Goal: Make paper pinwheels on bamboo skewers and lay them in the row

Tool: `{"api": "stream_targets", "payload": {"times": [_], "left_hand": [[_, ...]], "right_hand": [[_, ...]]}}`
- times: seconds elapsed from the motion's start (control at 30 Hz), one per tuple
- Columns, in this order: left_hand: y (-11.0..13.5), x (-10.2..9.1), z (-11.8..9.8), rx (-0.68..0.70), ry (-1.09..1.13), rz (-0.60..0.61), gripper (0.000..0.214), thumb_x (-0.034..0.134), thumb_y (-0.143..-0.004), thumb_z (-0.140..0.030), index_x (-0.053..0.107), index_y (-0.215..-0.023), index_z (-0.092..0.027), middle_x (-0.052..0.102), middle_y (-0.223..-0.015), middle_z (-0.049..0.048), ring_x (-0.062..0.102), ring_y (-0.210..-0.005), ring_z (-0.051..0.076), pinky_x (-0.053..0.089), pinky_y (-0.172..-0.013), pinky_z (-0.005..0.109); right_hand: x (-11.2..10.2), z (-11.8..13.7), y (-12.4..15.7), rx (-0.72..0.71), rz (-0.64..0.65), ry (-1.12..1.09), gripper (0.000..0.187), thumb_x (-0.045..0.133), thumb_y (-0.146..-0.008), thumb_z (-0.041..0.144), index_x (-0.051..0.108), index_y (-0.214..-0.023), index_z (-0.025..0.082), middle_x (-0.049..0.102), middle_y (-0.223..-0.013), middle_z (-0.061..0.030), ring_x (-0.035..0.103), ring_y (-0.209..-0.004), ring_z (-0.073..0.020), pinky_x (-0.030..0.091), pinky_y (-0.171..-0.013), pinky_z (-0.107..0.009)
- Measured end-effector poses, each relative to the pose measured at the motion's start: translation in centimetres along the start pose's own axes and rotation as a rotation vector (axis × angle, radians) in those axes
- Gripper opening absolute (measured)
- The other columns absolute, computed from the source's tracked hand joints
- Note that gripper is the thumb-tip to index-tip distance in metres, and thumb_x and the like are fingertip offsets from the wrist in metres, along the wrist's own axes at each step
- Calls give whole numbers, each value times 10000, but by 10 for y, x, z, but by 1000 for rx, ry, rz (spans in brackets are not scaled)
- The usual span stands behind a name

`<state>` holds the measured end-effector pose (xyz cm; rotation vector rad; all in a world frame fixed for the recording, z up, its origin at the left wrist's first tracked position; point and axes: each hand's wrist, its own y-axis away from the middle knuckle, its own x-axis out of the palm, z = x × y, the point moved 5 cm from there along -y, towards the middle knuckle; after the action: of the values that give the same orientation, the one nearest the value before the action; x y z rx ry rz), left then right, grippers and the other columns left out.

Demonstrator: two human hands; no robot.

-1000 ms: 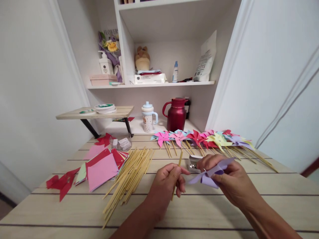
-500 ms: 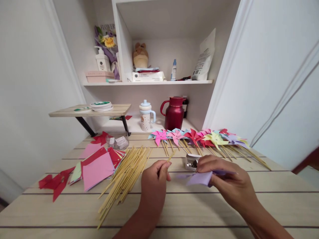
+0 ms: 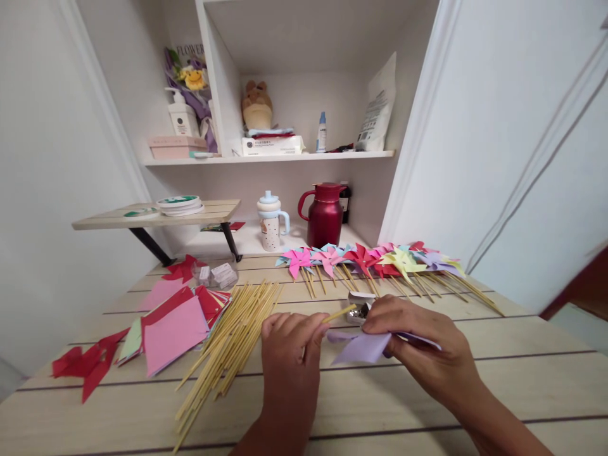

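Observation:
My left hand [image 3: 295,345] is closed around a thin wooden stick [image 3: 341,313], whose tip points right toward my other hand. Between thumb and fingers, my right hand [image 3: 418,339] pinches a purple paper pinwheel [image 3: 363,348]; its middle is covered by the fingers. Just behind that hand sits a small open box [image 3: 357,310] with shiny metal bits inside. A pile of loose wooden sticks [image 3: 232,342] lies left of my left hand. Finished pinwheels on sticks, such as a pink pinwheel [image 3: 299,261] and a yellow pinwheel [image 3: 403,261], lie in a row at the back.
Pink paper sheets [image 3: 175,332] and a cut red paper piece [image 3: 90,361] lie at left. Small packs [image 3: 223,274] sit in a clear tray. Behind stand a baby-blue-lidded cup [image 3: 270,228], a red jug [image 3: 325,215] and a raised wooden stand [image 3: 218,212].
The stick in my left hand has swung from pointing up to pointing right, closer to the purple pinwheel. My right hand keeps hold of the pinwheel. The view has shifted slightly.

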<state>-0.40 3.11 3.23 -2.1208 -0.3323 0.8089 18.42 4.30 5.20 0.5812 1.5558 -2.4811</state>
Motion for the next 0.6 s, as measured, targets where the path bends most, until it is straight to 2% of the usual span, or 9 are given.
{"api": "stream_targets", "payload": {"times": [0.23, 0.6], "left_hand": [[2, -2, -3, 77, -47, -49, 130, 629, -900, -153, 721, -945, -234, 758, -833, -37, 663, -752, 157, 373, -849, 364], [5, -1, -3, 106, -73, -37, 141, 665, -880, -157, 701, -972, -258, 752, -839, -62, 662, -760, 144, 349, -900, 372]], "right_hand": [[0, 2, -2, -6, -10, -4, 260, 622, -848, 21, 714, -979, 226, 726, -859, -40, 676, -819, -183, 550, -722, -325], [0, 3, -2, -7, 3, 13, 269, 616, -851, 23, 713, -988, 234, 727, -877, -36, 682, -837, -182, 552, -753, -326]]}}
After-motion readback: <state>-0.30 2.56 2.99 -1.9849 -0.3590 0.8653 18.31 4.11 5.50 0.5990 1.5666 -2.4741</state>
